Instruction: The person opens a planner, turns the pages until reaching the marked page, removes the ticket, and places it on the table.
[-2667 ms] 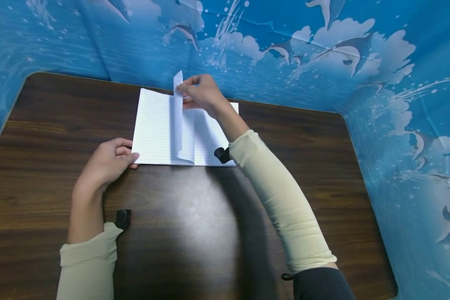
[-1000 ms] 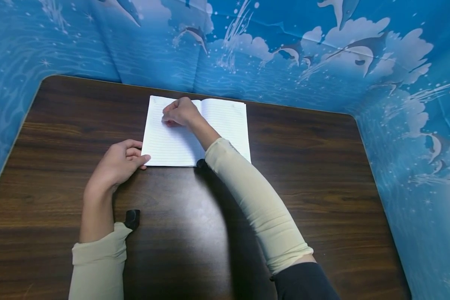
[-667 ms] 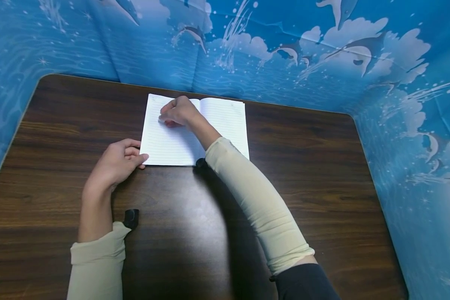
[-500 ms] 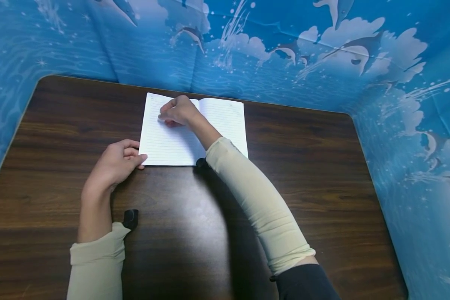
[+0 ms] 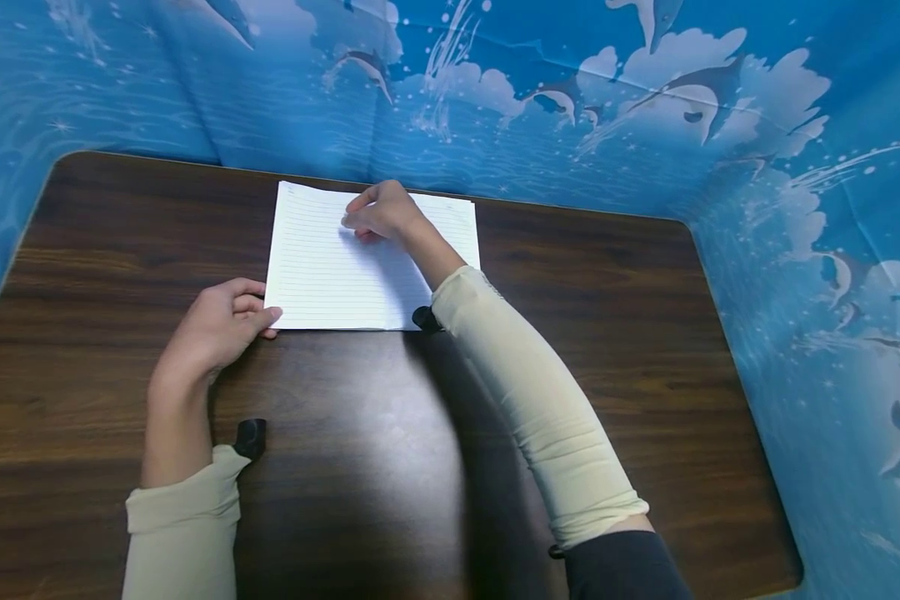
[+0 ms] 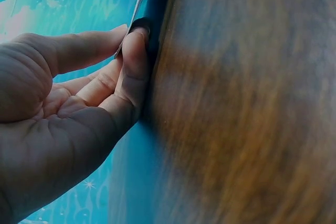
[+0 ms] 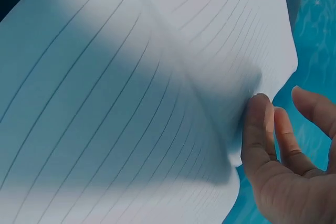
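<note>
An open notebook (image 5: 330, 267) with lined white pages lies near the far edge of the table. My left hand (image 5: 221, 325) pinches its near left corner; in the left wrist view the thumb and fingers (image 6: 134, 56) of that hand meet around the thin edge. Over the far part of the pages, close to the centre fold, is my right hand (image 5: 390, 212), its fingers loosely bent. The right wrist view has the fingertips (image 7: 258, 103) right at the page surface by the fold, the thumb held apart and no sheet between them. The right forearm hides part of the right page.
Dark wood-grain table (image 5: 607, 400) surrounds the notebook. A blue dolphin-print cloth (image 5: 495, 108) hangs along the far and right sides. Small black devices (image 5: 251, 438) stick out from both sleeves.
Earlier my right hand held a page upright; that page then came down flat on the left. Since then the hand has slid from the left page toward the fold. My left hand keeps its pinch.
</note>
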Demonstrator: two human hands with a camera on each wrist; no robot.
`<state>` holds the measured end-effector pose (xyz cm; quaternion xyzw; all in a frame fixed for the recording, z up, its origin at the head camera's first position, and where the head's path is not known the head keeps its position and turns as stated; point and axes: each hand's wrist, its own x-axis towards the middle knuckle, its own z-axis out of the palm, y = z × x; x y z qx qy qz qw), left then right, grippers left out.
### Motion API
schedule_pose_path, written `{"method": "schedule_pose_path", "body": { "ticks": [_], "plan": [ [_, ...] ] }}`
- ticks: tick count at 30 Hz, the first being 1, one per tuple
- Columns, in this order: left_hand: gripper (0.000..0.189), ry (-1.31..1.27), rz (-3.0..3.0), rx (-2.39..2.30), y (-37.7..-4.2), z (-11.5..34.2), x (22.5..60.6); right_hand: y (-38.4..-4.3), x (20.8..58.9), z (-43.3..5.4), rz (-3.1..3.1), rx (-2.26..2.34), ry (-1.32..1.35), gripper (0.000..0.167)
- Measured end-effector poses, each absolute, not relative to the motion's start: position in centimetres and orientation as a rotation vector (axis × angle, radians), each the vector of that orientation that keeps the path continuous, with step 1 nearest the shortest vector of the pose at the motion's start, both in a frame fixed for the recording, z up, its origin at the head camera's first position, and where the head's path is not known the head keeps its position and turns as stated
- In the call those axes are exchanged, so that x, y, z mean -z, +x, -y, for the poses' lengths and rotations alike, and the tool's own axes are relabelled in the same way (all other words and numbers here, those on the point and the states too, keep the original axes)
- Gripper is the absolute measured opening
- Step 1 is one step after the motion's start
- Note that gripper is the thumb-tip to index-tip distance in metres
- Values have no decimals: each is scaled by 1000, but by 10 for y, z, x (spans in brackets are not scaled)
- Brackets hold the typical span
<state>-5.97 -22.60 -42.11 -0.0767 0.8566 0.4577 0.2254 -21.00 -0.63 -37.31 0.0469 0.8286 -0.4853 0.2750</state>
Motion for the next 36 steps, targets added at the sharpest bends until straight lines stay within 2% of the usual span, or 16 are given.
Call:
{"method": "schedule_pose_path", "body": {
  "ticks": [15,30,36],
  "plan": [
    [60,-203,-2376,-1277,-59,226,423,-222,368,-43,-2205,1280,222,12],
    [58,-199,-2389,-1277,-59,226,426,-226,366,-78,-2253,1254,273,11],
    [60,-189,-2389,-1265,-60,227,425,-230,366,-93,-2306,1203,348,18]
  ]
}}
